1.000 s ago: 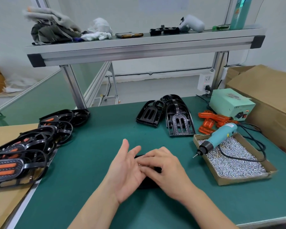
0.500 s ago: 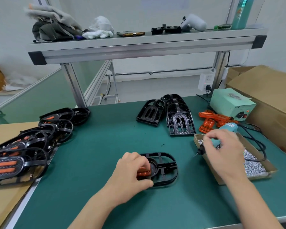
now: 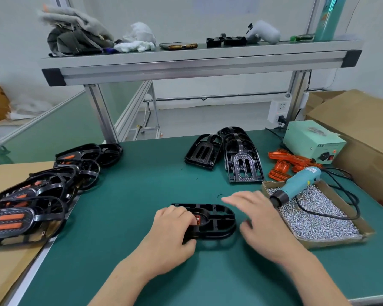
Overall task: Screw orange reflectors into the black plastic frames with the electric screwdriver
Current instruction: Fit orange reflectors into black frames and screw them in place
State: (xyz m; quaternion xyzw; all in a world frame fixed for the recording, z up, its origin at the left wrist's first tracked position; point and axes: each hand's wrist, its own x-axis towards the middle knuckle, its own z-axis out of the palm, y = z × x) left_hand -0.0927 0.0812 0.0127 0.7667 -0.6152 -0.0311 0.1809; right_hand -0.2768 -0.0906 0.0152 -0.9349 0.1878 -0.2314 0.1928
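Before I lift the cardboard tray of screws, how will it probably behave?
Likely heavy for its size: the cardboard tray is filled with metal screws. Its thin walls may sag. The electric screwdriver lying across it could slide off.

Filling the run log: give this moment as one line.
left hand: grips black frame, orange reflector in it | right hand: blurred, right of frame | electric screwdriver: resting on screw tray

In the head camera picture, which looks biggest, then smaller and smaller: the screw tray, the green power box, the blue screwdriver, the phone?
1. screw tray
2. green power box
3. blue screwdriver
4. phone, though it lies far off on the shelf, so it may only look tiny.
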